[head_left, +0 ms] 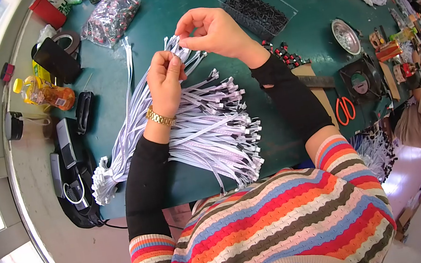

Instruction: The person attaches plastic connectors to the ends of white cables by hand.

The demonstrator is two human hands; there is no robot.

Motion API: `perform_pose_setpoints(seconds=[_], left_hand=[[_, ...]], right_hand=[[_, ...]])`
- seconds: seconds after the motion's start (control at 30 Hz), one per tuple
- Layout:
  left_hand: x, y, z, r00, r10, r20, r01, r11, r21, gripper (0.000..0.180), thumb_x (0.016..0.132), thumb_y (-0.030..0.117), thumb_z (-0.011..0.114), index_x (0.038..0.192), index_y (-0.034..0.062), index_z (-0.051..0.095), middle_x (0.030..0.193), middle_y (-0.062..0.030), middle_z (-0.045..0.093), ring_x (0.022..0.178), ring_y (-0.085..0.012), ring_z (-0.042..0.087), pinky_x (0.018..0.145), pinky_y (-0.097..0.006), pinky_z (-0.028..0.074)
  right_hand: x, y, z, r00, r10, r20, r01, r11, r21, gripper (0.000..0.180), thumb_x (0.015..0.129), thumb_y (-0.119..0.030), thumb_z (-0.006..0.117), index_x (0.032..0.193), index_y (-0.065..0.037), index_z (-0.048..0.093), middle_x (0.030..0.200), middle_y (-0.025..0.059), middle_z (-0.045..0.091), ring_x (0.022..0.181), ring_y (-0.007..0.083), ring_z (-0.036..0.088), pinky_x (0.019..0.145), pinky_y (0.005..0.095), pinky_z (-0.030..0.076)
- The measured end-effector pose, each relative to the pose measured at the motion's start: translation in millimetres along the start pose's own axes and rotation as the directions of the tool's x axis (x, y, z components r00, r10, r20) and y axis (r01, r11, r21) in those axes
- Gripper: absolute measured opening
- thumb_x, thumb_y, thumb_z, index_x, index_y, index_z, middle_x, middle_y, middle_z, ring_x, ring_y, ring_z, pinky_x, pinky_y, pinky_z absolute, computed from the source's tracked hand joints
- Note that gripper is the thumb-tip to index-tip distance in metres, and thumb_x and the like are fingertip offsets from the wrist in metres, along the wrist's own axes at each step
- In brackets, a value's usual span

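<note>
A large bundle of white ribbon cables (196, 128) with small connectors fans out over the green table (279, 145). Its gathered end, a clump of white plugs (105, 182), lies at the near left. My left hand (165, 81), a gold watch on its wrist, is closed, thumb against the curled fingers, on a white cable at the bundle's far end. Just beyond and to the right, my right hand (216, 31) pinches thumb and forefinger together beside the cable ends (173, 43). Something small and dark shows near these fingertips, too small to name.
Beyond my right hand sits a clear tray of black parts (257, 9). Red and black pieces (282, 54), orange-handled scissors (345, 111), a metal bowl (346, 37) and a fan (361, 80) lie to the right. A bottle (45, 93) and a bag of parts (113, 19) stand left.
</note>
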State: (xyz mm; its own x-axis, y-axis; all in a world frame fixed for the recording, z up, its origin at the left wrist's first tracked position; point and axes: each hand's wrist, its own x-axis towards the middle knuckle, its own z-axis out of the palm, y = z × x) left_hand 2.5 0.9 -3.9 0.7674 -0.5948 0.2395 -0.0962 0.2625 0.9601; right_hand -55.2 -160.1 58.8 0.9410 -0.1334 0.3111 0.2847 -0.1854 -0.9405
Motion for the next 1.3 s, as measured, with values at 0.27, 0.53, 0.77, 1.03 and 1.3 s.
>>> perform_pose_setpoints(seconds=[0.27, 0.53, 0.77, 1.03, 1.3], left_hand=[[0, -1, 0, 1.0, 0.02, -0.007, -0.019, 0.999, 0.035, 0.01, 0.093, 0.011, 0.052, 0.086, 0.0039, 0.049, 0.074, -0.0013, 0.055, 0.056, -0.0058, 0.049, 0.051, -0.019, 0.039], [-1, 0, 3, 0.989, 0.138, -0.051, -0.134, 0.988, 0.072, 0.007, 0.091, 0.006, 0.055, 0.087, 0.0036, 0.049, 0.076, -0.0035, 0.058, 0.056, -0.0058, 0.05, 0.05, -0.018, 0.041], [2, 9, 6, 0.995, -0.016, -0.096, 0.018, 0.999, 0.028, 0.015, 0.088, 0.012, 0.061, 0.085, 0.0025, 0.05, 0.075, -0.0034, 0.058, 0.057, -0.0053, 0.051, 0.05, -0.018, 0.042], [3, 1, -4, 0.996, -0.093, 0.007, 0.091, 0.984, 0.151, 0.016, 0.085, 0.008, 0.064, 0.081, 0.0022, 0.05, 0.074, -0.0045, 0.06, 0.057, -0.0066, 0.055, 0.051, -0.018, 0.044], [7, -2, -1, 1.0, -0.006, -0.019, 0.007, 0.997, 0.074, 0.021, 0.084, 0.002, 0.063, 0.098, 0.0008, 0.048, 0.074, -0.0047, 0.061, 0.057, -0.0068, 0.054, 0.051, -0.018, 0.044]], right_hand=[[-1, 4, 2, 0.994, -0.014, 0.113, 0.03, 0.989, -0.144, 0.015, 0.077, -0.003, 0.066, 0.091, -0.001, 0.062, 0.082, -0.0007, 0.06, 0.062, -0.0002, 0.048, 0.053, 0.0151, 0.038], [0, 6, -3, 0.982, -0.005, 0.19, 0.044, 0.978, -0.203, 0.016, 0.08, -0.007, 0.065, 0.095, -0.001, 0.064, 0.083, 0.0, 0.063, 0.065, 0.0023, 0.05, 0.057, 0.0182, 0.041], [1, 10, -8, 0.972, -0.004, 0.233, 0.069, 0.96, -0.271, 0.012, 0.081, -0.008, 0.065, 0.09, -0.001, 0.067, 0.08, 0.0018, 0.065, 0.07, 0.0069, 0.056, 0.062, 0.0213, 0.044], [2, 17, -12, 0.972, -0.008, 0.234, 0.067, 0.967, -0.245, 0.01, 0.079, -0.007, 0.067, 0.087, 0.0, 0.067, 0.079, 0.0027, 0.066, 0.072, 0.0069, 0.058, 0.064, 0.0209, 0.046], [2, 28, -12, 0.961, 0.061, 0.271, 0.003, 0.973, -0.232, 0.012, 0.08, -0.01, 0.067, 0.086, 0.0, 0.067, 0.079, 0.0019, 0.066, 0.071, 0.0065, 0.056, 0.064, 0.0211, 0.046]])
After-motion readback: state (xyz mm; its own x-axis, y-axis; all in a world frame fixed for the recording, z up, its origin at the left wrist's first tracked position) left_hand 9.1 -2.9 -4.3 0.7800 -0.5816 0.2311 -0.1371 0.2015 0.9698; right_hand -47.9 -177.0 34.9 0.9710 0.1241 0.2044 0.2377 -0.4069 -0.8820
